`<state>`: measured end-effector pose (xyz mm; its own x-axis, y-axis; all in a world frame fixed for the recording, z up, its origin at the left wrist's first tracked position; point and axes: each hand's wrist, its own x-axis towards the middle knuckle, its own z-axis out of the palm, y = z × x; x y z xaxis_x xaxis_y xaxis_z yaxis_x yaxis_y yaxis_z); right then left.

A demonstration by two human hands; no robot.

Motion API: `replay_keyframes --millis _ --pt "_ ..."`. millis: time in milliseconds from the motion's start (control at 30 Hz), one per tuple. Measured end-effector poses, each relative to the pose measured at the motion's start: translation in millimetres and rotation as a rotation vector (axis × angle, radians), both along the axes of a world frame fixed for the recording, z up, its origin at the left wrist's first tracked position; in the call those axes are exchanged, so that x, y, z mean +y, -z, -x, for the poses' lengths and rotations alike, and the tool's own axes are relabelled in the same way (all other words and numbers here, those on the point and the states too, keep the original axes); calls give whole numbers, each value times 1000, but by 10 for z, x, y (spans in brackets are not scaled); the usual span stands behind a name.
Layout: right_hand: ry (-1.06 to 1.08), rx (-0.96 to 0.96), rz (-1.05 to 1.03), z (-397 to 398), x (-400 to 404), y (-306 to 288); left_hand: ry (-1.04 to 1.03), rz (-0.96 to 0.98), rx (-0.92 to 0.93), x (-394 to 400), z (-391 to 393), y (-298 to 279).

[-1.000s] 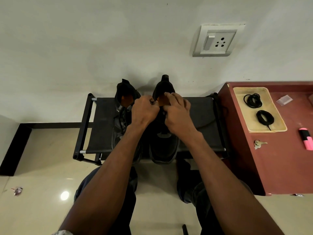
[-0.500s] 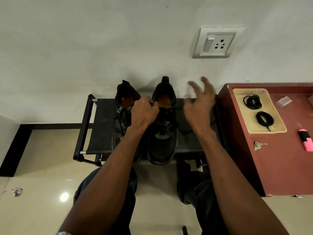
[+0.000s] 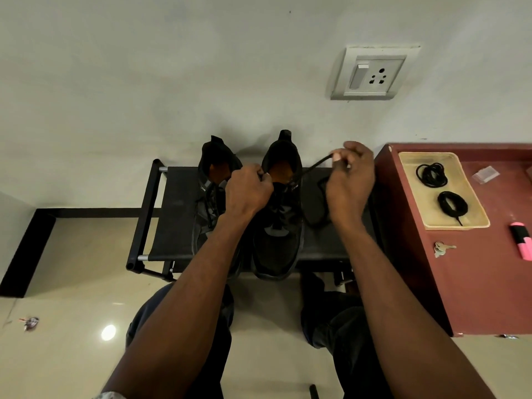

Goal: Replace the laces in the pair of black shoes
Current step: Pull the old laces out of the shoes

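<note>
Not much to read here, honestly. The only lettering is a tiny white mark on the tongue tab of each black shoe: one on the left shoe point(image 3: 211, 203) and one on the right shoe point(image 3: 277, 226). Both are way too small and blurry to make out. The wall socket point(image 3: 374, 73) and the pink marker point(image 3: 522, 240) show no readable print.

Left hand point(image 3: 249, 190) covers right shoe point(image 3: 277, 226) tongue; pink marker point(image 3: 522, 240) cut by edge.
</note>
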<state>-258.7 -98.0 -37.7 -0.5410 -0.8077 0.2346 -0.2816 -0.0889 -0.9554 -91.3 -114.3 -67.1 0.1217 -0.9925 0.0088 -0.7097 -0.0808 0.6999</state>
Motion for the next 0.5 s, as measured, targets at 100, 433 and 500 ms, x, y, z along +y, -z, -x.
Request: replay_keyframes --millis 100,433,500 --pt "236 -115 -120 102 -49 45 8 0 6 16 5 -1" --pt "-591 718 -267 -225 62 265 -4 -30 102 26 -50 -15" --pt "-628 736 -305 -276 88 287 -3 -35 124 33 -49 -21"
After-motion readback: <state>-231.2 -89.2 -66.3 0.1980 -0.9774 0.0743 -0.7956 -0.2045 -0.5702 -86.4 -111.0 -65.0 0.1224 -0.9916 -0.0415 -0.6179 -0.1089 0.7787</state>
